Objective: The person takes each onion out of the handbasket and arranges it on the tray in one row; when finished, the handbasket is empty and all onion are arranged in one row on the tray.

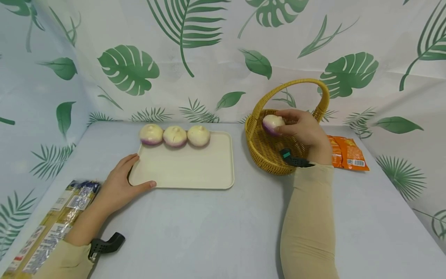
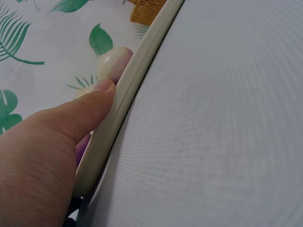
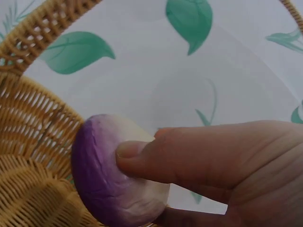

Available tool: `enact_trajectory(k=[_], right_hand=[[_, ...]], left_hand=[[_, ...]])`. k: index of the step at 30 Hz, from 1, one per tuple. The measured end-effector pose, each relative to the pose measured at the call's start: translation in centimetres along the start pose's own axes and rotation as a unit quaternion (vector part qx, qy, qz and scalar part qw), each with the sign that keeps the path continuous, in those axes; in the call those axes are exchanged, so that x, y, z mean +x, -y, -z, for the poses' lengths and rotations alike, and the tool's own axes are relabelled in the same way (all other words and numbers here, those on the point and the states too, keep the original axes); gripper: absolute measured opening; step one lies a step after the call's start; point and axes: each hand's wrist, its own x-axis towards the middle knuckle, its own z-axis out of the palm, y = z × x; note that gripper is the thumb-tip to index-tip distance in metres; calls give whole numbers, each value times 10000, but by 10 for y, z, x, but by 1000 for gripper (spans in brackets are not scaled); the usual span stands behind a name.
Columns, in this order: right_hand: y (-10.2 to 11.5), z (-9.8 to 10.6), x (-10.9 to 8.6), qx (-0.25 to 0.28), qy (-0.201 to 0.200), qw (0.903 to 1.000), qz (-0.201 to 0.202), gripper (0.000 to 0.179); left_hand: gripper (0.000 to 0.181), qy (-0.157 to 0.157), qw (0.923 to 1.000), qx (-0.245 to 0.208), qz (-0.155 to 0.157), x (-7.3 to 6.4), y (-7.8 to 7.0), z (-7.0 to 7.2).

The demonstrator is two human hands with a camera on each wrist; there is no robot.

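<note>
A purple-and-white turnip [image 1: 272,124] is pinched between the thumb and fingers of my right hand [image 1: 302,130], at the mouth of a wicker basket [image 1: 265,159]. In the right wrist view the thumb presses the pale side of the turnip [image 3: 102,170], its purple side facing the basket wall. My left hand [image 1: 122,182] holds the near left corner of a cream tray [image 1: 188,170], thumb on the front rim and fingers at the left edge. Three more turnips [image 1: 175,136] sit in a row along the tray's far left side.
An orange snack packet [image 1: 350,153] lies to the right of the basket, partly behind my right wrist. Long clear packs of yellow noodle-like sticks [image 1: 55,228] lie at the left edge, under my left forearm. A leaf-print cloth [image 1: 209,58] hangs behind the table.
</note>
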Motion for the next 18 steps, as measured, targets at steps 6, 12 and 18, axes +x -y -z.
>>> enact_trajectory(k=[6,12,18], right_hand=[[7,8,-8,130,6,9999,-12,61],[12,15,-15,141,-6,9997,218,58],[19,20,-24,254,0,9985,483,56]], left_hand=[[114,15,10000,-8,16,1,0,0],[114,23,10000,26,31,1,0,-1],[114,-9,10000,40,-13,0,1,-1]])
